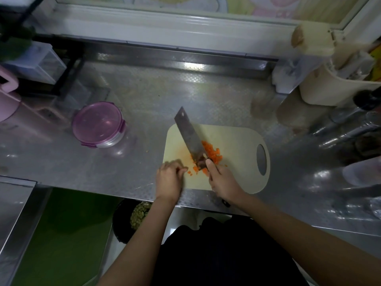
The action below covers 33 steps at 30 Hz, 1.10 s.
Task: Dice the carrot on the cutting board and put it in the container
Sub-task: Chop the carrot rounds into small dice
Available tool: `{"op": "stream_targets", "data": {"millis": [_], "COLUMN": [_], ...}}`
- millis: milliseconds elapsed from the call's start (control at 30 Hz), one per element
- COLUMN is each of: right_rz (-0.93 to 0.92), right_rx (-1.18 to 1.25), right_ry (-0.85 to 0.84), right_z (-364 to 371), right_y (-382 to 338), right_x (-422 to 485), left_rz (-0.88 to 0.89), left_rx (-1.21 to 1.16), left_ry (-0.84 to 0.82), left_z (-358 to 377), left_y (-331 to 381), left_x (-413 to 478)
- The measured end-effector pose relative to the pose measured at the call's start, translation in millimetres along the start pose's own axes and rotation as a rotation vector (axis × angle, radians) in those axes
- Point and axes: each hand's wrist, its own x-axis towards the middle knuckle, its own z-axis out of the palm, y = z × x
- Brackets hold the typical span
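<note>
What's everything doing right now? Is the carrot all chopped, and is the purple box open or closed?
Cutting board: flat on the counter, stained orange.
Carrot: diced, piled on the board.
Cleaver: blade tilted over the carrot bits.
Container: closed, lid on, left of the board.
Right hand: grips the cleaver's handle.
Left hand: fingers curled beside loose bits; holding any, unclear.

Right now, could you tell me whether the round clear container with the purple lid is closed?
Closed: its purple lid sits flat on the round clear container.
</note>
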Motion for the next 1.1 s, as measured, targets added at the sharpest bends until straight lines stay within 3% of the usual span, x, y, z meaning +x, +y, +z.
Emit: {"op": "stream_targets", "data": {"millis": [167,300,367,567,867,1000,1100], "right_rz": [0.189,0.243,0.241,0.275,0.34,0.326,0.301], "right_rx": [0.426,0.514,0.544,0.617,0.686,0.674,0.653], "right_ry": [-0.04,-0.081,-0.082,-0.147,-0.213,-0.214,-0.206], "right_z": [-12.9,-17.6,-18.0,-24.9,-29.5,-32.6,-34.9], "right_y": [-21.0,-23.4,-25.0,-25.7,-21.7,-23.8,-24.3], "right_x": [-2.8,-3.1,-6.4,-12.2,-20.8,-21.3,-21.9], "left_rz": [0.162,0.439,0.481,0.432,0.138,0.114,0.123], "left_rx": [-0.286,-0.146,-0.104,-0.051,0.018,-0.136,-0.244], "left_ry": [0.12,-0.157,-0.218,-0.236,-0.273,0.03,0.097], "left_z": [-5.5,-1.0,4.5,7.1,6.8,-0.2,-5.4], "left_y": [31.8,55.2,58.1,58.9,38.2,34.4,35.5], "left_x": [-12.6,-24.9,-26.0,-25.6,-8.2,-11.1,-7.3]}}
